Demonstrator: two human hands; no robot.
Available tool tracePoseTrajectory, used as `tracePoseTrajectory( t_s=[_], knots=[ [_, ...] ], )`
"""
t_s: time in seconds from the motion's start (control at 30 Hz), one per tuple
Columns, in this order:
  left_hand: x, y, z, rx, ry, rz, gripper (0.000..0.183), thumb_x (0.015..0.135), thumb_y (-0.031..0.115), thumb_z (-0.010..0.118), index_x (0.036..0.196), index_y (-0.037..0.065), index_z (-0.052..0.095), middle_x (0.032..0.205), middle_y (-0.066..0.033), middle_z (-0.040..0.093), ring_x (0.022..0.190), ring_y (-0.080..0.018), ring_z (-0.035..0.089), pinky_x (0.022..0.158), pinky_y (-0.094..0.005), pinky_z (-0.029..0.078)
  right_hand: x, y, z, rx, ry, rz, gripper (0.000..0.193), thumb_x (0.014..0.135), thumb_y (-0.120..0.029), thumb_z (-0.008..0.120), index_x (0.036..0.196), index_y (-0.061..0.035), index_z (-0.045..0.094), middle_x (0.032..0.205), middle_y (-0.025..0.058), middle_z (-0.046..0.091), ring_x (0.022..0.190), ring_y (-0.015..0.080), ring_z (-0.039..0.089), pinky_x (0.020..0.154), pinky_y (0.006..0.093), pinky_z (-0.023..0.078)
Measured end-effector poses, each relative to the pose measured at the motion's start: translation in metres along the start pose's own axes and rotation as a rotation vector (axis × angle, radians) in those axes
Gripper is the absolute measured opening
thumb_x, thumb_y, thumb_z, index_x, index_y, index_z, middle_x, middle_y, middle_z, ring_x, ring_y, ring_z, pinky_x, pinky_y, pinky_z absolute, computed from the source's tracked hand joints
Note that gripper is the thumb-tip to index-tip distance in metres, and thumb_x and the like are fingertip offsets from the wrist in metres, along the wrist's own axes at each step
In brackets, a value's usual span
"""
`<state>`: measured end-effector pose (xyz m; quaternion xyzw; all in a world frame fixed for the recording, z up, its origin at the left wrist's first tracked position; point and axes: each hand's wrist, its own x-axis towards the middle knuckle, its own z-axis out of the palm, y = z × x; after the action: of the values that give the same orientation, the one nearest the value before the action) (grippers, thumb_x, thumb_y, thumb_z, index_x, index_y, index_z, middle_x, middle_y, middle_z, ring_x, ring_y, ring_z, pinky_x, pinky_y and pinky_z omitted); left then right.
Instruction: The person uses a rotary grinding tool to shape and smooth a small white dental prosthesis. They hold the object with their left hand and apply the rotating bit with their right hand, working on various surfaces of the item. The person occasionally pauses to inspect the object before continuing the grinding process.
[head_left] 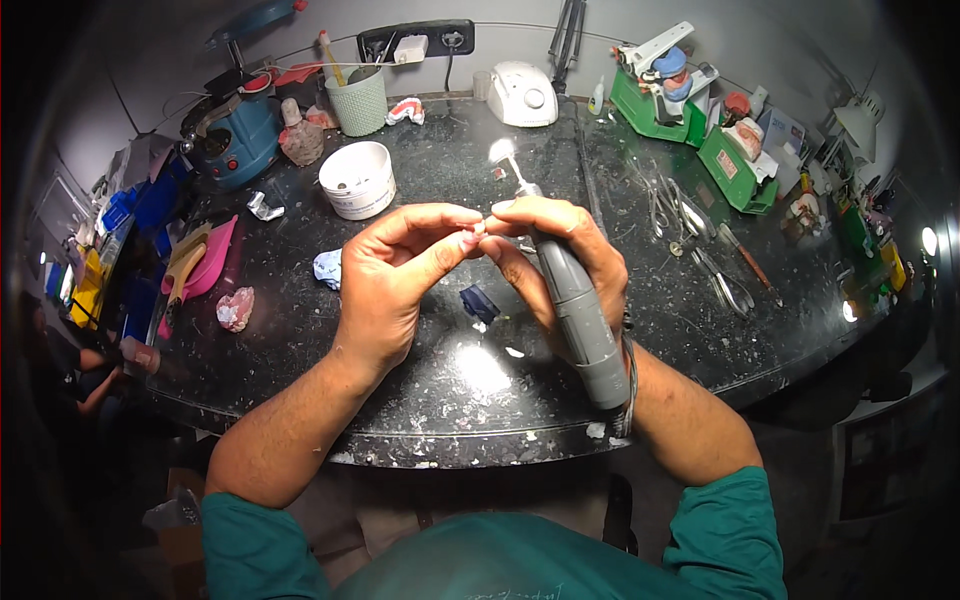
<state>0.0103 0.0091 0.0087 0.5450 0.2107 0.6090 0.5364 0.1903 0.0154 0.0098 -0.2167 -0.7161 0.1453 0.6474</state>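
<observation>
My left hand pinches a tiny pale piece between thumb and fingertips; its exact kind is too small to tell. A thick grey rotary handpiece lies along the palm of my right hand, with that hand's fingers closed round its front. From its tip a thin shank with a pale bit points away from me, apart from the pale piece. Both hands' fingertips meet near the piece, above the black worktop. Beneath them lies a dark blue lump.
A white tub and a crumpled bluish lump are left of my hands. Metal hand tools lie at right, before green boxes. A white control unit stands at the back, a blue machine far left.
</observation>
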Motion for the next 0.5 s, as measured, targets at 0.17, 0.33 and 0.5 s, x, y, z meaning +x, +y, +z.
tracePoseTrajectory(
  t_s=[0.17, 0.33, 0.5],
  knots=[
    [-0.001, 0.003, 0.006, 0.030, -0.049, 0.039, 0.027, 0.092, -0.004, 0.070, 0.119, -0.003, 0.068, 0.114, -0.0127, 0.072, 0.106, -0.0170, 0.069, 0.098, -0.0316, 0.055, 0.002, -0.002, -0.005, -0.011, -0.019, -0.032, 0.037, 0.083, 0.009, 0.076, 0.116, -0.0022, 0.064, 0.104, 0.0113, 0.071, 0.094, 0.0185, 0.071, 0.084, 0.0294, 0.056],
    [-0.002, 0.001, 0.004, 0.123, 0.015, 0.131, 0.028, 0.091, -0.007, 0.070, 0.118, -0.002, 0.068, 0.113, -0.0112, 0.072, 0.107, -0.0162, 0.069, 0.098, -0.0300, 0.055, 0.007, -0.009, -0.007, -0.034, 0.032, -0.056, 0.037, 0.083, 0.000, 0.078, 0.118, -0.0036, 0.067, 0.103, 0.0116, 0.071, 0.094, 0.0226, 0.068, 0.084, 0.0321, 0.055],
    [0.000, 0.001, 0.003, 0.119, 0.090, 0.175, 0.026, 0.091, -0.007, 0.069, 0.116, -0.002, 0.069, 0.112, -0.0109, 0.072, 0.106, -0.0164, 0.069, 0.097, -0.0298, 0.056, 0.013, -0.010, -0.015, -0.127, -0.100, -0.258, 0.049, 0.069, 0.000, 0.076, 0.118, -0.0062, 0.072, 0.100, 0.0099, 0.070, 0.097, 0.0261, 0.068, 0.105, 0.0513, 0.048]
  ],
)
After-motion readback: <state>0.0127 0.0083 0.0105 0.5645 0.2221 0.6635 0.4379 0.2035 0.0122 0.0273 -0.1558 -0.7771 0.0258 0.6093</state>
